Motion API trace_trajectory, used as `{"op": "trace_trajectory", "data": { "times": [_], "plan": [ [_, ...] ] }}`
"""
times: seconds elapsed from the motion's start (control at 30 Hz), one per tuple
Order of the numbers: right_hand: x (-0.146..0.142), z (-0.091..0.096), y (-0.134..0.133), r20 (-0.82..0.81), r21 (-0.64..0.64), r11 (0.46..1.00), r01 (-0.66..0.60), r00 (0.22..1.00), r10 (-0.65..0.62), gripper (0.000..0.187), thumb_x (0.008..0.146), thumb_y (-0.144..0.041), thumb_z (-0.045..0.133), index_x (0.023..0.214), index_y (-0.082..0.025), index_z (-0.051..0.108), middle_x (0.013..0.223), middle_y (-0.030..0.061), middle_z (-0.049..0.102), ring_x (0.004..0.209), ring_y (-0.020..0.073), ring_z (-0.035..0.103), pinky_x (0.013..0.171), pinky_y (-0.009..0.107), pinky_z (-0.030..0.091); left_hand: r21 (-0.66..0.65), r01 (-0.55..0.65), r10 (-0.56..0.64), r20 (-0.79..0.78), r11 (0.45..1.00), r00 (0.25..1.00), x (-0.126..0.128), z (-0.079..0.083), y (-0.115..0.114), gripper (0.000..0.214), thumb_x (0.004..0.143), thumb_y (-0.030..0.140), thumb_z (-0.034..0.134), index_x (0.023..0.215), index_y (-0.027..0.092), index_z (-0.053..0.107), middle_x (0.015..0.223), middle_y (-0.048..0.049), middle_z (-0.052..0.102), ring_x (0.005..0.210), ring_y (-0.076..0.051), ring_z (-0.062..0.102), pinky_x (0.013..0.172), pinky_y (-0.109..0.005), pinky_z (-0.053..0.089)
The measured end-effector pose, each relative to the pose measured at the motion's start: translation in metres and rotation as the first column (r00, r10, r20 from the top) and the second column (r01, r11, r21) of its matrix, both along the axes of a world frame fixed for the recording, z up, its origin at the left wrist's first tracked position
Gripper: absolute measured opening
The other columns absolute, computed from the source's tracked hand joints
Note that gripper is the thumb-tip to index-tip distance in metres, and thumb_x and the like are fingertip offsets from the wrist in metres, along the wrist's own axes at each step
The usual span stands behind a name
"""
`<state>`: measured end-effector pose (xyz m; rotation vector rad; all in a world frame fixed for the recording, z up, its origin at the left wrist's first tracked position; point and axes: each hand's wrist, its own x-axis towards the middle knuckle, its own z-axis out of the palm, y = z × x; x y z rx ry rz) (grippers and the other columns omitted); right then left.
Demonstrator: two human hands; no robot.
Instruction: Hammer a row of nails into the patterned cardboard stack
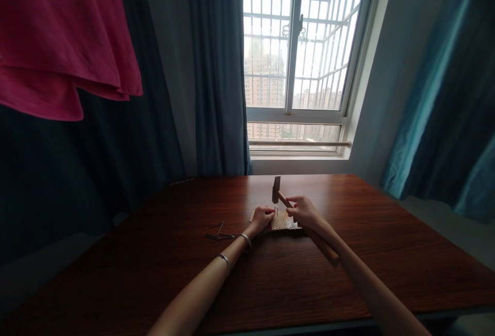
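Right hand (305,211): grip clenched on the hammer (276,189), wooden handle, dark head poised over a pale dotted board (281,222) mid-bench (386,243). Left hand (263,217): grip apparently pinching a thin nail (275,208) upright on the board. Loose nails (219,234) lie at 9 o'clock.

The table (154,274) is dark, smooth, faintly glossy wood; the board (281,223) pale matt wood; the hammer (276,187) wood-handled, dull metal-headed.

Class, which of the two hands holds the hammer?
The right hand: its fingers wrap the hammer handle, while the left hand rests on the board.
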<state>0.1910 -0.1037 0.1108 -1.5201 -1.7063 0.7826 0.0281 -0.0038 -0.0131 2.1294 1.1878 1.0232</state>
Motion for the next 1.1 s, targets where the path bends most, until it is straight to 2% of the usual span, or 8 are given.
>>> {"op": "trace_trajectory", "data": {
  "times": [0.23, 0.37, 0.53, 0.67, 0.83, 1.1],
  "plan": [
    [-0.002, -0.001, 0.000, -0.026, 0.037, 0.999, 0.022, 0.999, -0.021, 0.052, 0.065, -0.012, 0.051, 0.117, -0.012, 0.058, 0.054, -0.0003, 0.061, 0.037, 0.0066, 0.051, 0.029, 0.012, 0.037, 0.003, 0.026, -0.026, 0.020, 1.000, 0.999, 0.001, 0.002, -0.001, 0.022, 0.072, 0.021, 0.050, 0.073, 0.017, 0.071, 0.074, -0.0024, 0.066, 0.068, -0.014, 0.056, 0.063, -0.022, 0.039],
    [-0.002, -0.004, 0.001, 0.011, 0.001, 1.000, -0.031, 0.999, 0.031, 0.045, 0.064, -0.010, 0.052, 0.108, -0.010, 0.063, 0.053, 0.0002, 0.061, 0.036, 0.0063, 0.051, 0.030, 0.012, 0.037, -0.002, 0.019, -0.019, 0.017, 1.000, 1.000, 0.001, 0.003, -0.001, 0.021, 0.071, 0.020, 0.051, 0.076, 0.017, 0.071, 0.077, -0.0024, 0.066, 0.068, -0.014, 0.056, 0.063, -0.022, 0.039],
    [-0.003, -0.009, 0.002, -0.046, 0.039, 0.999, 0.026, 0.999, -0.024, 0.054, 0.066, -0.012, 0.052, 0.119, -0.011, 0.055, 0.055, 0.0004, 0.062, 0.036, 0.0068, 0.051, 0.029, 0.013, 0.038, 0.009, 0.002, -0.002, -0.022, 1.000, 1.000, 0.001, 0.003, -0.002, 0.021, 0.072, 0.021, 0.050, 0.071, 0.017, 0.071, 0.074, -0.0019, 0.065, 0.066, -0.013, 0.054, 0.061, -0.021, 0.037],
    [-0.003, -0.015, 0.001, -0.027, -0.019, 1.000, 0.010, 1.000, -0.011, 0.050, 0.065, -0.013, 0.053, 0.115, -0.011, 0.058, 0.056, 0.0007, 0.062, 0.037, 0.0070, 0.052, 0.029, 0.012, 0.037, 0.000, -0.011, 0.011, -0.010, 1.000, 1.000, 0.002, 0.003, -0.003, 0.019, 0.071, 0.020, 0.053, 0.075, 0.018, 0.071, 0.077, -0.0023, 0.065, 0.067, -0.013, 0.055, 0.060, -0.022, 0.037],
    [-0.001, -0.019, 0.002, -0.055, 0.046, 0.999, 0.021, 0.998, -0.018, 0.053, 0.068, -0.015, 0.051, 0.121, -0.013, 0.055, 0.059, 0.0014, 0.063, 0.037, 0.0069, 0.052, 0.029, 0.012, 0.038, 0.030, -0.005, 0.006, -0.052, 1.000, 0.999, 0.002, 0.006, -0.005, 0.019, 0.072, 0.023, 0.053, 0.067, 0.017, 0.070, 0.071, -0.0021, 0.063, 0.064, -0.013, 0.052, 0.059, -0.022, 0.035],
    [0.001, -0.020, 0.002, -0.046, 0.038, 0.998, 0.046, 0.998, -0.044, 0.054, 0.067, -0.017, 0.052, 0.121, -0.012, 0.055, 0.060, 0.0022, 0.063, 0.038, 0.0080, 0.053, 0.029, 0.013, 0.039, 0.012, -0.025, 0.026, -0.081, 1.000, 0.996, 0.002, 0.010, -0.008, 0.020, 0.073, 0.020, 0.052, 0.073, 0.017, 0.072, 0.073, -0.0022, 0.063, 0.064, -0.012, 0.052, 0.057, -0.022, 0.033]
  ]
}}
